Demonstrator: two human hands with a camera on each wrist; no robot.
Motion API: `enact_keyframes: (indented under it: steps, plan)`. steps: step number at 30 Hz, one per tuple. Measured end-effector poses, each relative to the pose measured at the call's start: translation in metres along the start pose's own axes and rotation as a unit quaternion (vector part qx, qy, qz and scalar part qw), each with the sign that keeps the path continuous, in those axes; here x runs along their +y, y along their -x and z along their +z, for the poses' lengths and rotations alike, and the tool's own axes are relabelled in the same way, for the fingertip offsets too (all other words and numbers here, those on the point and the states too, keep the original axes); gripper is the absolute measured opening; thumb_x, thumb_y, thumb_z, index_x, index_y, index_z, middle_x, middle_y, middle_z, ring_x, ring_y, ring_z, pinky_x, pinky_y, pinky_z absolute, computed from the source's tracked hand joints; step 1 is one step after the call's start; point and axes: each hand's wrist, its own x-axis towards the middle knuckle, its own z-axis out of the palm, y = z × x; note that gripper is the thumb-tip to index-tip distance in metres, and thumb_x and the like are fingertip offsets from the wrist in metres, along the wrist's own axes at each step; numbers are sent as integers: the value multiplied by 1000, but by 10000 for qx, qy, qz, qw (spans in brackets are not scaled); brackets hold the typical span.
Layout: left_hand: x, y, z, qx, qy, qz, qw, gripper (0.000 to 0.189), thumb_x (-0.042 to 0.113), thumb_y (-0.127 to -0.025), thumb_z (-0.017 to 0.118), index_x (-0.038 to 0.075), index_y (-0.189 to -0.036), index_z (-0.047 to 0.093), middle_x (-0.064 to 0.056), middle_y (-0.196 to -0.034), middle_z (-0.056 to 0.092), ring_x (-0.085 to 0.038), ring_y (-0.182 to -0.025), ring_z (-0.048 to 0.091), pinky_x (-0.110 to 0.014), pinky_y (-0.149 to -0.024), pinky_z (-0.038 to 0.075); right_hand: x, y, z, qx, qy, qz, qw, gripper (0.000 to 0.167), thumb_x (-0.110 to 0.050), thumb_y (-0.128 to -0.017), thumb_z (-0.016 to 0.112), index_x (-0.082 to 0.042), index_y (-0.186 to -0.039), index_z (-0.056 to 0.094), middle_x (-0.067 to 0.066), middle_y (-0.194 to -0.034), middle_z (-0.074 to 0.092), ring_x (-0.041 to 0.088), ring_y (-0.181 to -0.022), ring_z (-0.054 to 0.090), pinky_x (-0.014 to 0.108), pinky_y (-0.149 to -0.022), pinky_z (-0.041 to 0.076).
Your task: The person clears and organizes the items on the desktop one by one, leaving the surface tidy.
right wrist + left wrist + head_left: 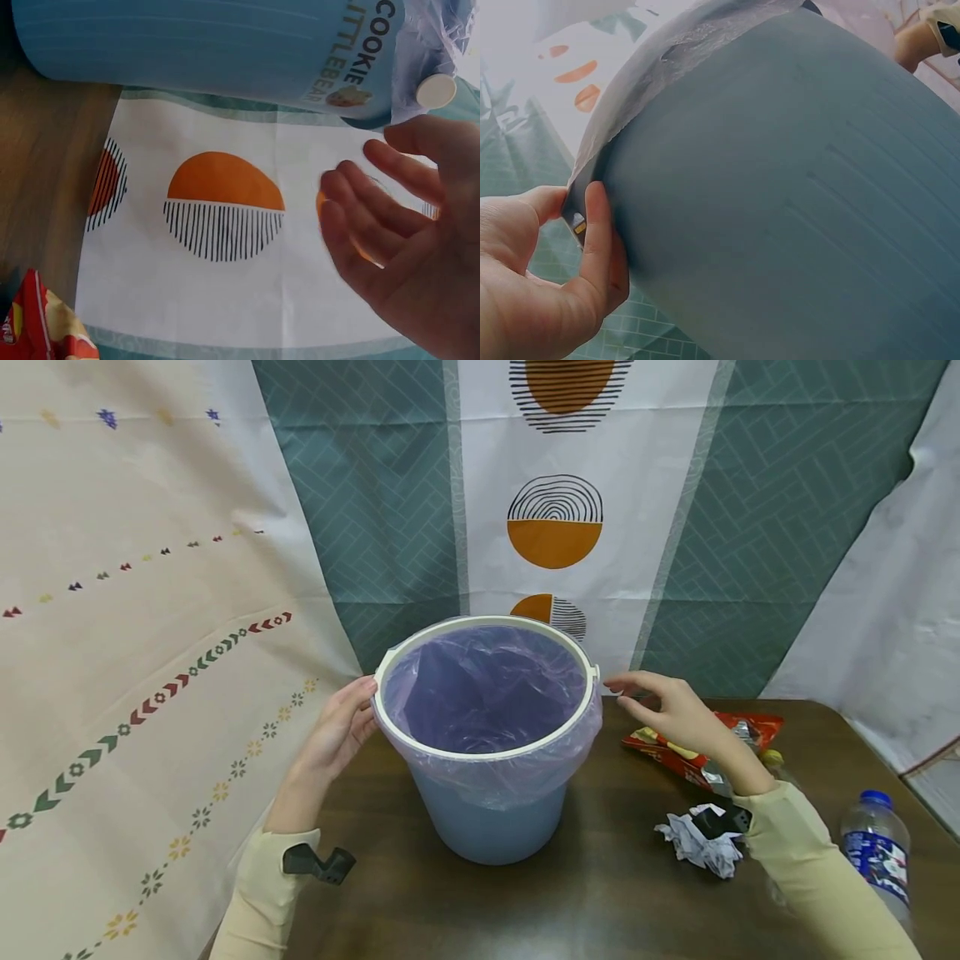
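A blue trash bin (491,831) stands upright on the brown table. Its cream rim ring (480,753) clamps a thin translucent purple trash bag (517,777), whose edge hangs down outside. At the bin's left side, my left hand (341,722) pinches the rim between thumb and fingers; the left wrist view shows these fingers (596,225) on the outer wall. Just off the opposite side, my right hand (671,706) hovers with fingers loosely bent and holds nothing. In the right wrist view its thumb is close to the round cream knob (436,91) of the ring.
Right of the bin lie red and yellow snack packets (678,756) and crumpled white paper (705,843). A clear bottle with a blue cap (876,839) stands at the far right, and another with a yellow cap (772,760) is partly behind my right arm. Patterned cloth (390,510) hangs behind the table.
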Motion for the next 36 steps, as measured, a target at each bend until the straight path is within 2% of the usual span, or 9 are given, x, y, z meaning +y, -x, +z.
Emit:
enact_keyframes:
  steps: [3, 9, 12, 25, 31, 36]
  plan:
    - [1, 1, 0, 10, -66, -2, 10000, 19, 14, -103, 42, 9, -114, 56, 3, -94, 67, -4, -82, 67, -14, -70, 57, 2, 2, 1, -360, -48, 168, 9992, 31, -11, -96, 59, -6, -126, 60, 11, -120, 67, 24, -103, 65, 15, -83, 54]
    - [1, 2, -1, 54, -81, -18, 10000, 19, 14, -103, 42, 7, -117, 53, 3, -96, 67, -4, -83, 67, -14, -70, 57, 8, 9, 5, -866, -57, 256, 9959, 30, -13, -96, 59, -5, -125, 61, 9, -118, 67, 26, -105, 65, 41, -87, 58]
    - [1, 1, -1, 55, -32, -28, 10000, 19, 14, -103, 42, 7, -117, 53, 3, -96, 67, -4, -83, 68, -14, -71, 57, 11, 13, 7, -1064, -77, 300, 9938, 29, -16, -96, 60, -6, -123, 62, 8, -117, 68, 26, -106, 65, 48, -89, 57]
    - [0, 2, -1, -39, 27, 28, 10000, 19, 14, -103, 42, 7, -116, 54, 2, -95, 67, -4, -82, 67, -14, -69, 57, 19, 21, 7, -1690, -44, 398, 9848, 26, -23, -96, 59, -12, -119, 66, 0, -115, 69, 21, -106, 64, 48, -95, 53]
    - [-1, 2, -2, -48, 94, -7, 9999, 19, 14, -103, 41, 7, -115, 55, 2, -95, 67, -4, -82, 68, -14, -70, 57, 27, 25, 7, -2195, -139, 475, 9744, 30, -25, -97, 57, -9, -123, 63, 4, -117, 68, 21, -106, 64, 49, -94, 53]
    - [0, 1, -3, -143, 145, 45, 9998, 20, 13, -103, 41, 7, -116, 56, 2, -95, 67, -5, -82, 68, -14, -69, 57, 31, 30, 7, -2393, -250, 526, 9692, 32, -24, -98, 57, -7, -124, 62, 6, -118, 67, 22, -105, 65, 46, -92, 55]
